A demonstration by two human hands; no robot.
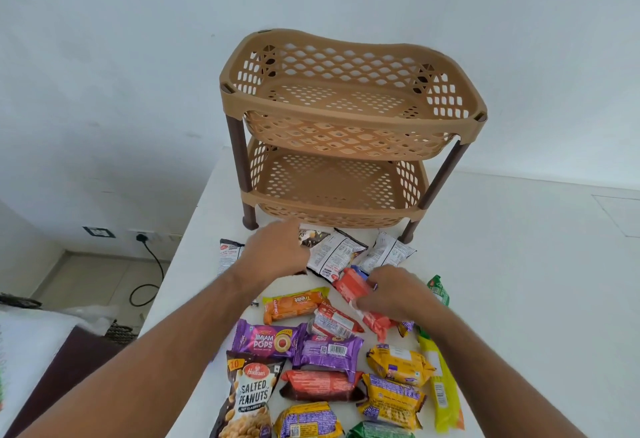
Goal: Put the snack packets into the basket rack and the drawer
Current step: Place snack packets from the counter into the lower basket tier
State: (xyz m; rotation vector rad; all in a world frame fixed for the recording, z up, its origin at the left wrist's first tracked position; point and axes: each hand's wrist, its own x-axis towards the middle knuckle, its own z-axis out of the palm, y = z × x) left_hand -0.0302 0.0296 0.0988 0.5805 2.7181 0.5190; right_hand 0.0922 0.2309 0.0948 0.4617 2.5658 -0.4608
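A tan two-tier basket rack [349, 118] with brown legs stands at the back of the white counter [519, 264]; both tiers are bare. Several snack packets lie in front of it: black-and-white packets [337, 254], an orange packet [294, 306], purple packets [266, 340], yellow packets [398, 363] and a salted peanuts bag [251, 399]. My left hand [273, 250] lies flat, fingers apart, on the dark packets near the rack's front left leg. My right hand [394, 293] grips a red biscuit packet [356, 293] just above the pile. No drawer is visible.
The counter's left edge drops to a tiled floor with a black cable [152, 274] plugged into a wall socket [140, 237]. A dark cabinet [69, 368] stands at lower left. White walls rise behind the rack.
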